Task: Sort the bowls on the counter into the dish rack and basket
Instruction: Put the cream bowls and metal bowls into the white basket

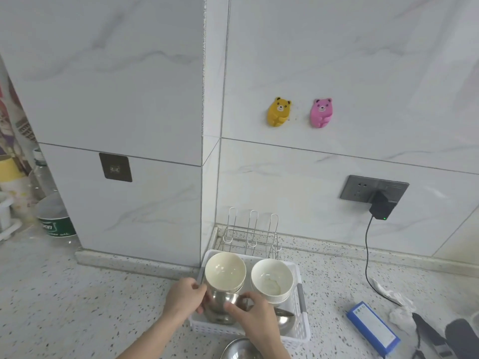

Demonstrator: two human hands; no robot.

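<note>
A white plastic basket (302, 330) stands on the counter near the wall corner. Two stacks of cream bowls lie in it, the left stack (225, 270) and the right stack (271, 279). My left hand (182, 299) and my right hand (255, 320) both grip a steel bowl (220, 303) held on its side over the basket's front left part. Another steel bowl (285, 323) lies in the basket behind my right hand. A third steel bowl (237, 349) sits on the counter at the bottom edge. The wire dish rack (250, 235) stands behind the basket.
A blue battery pack (373, 331) and crumpled tissue (400, 310) lie on the counter to the right, with dark objects (456, 338) beyond. A black cable (366, 255) hangs from the wall charger (382, 206). Bottles and a green tub (55, 220) stand at far left.
</note>
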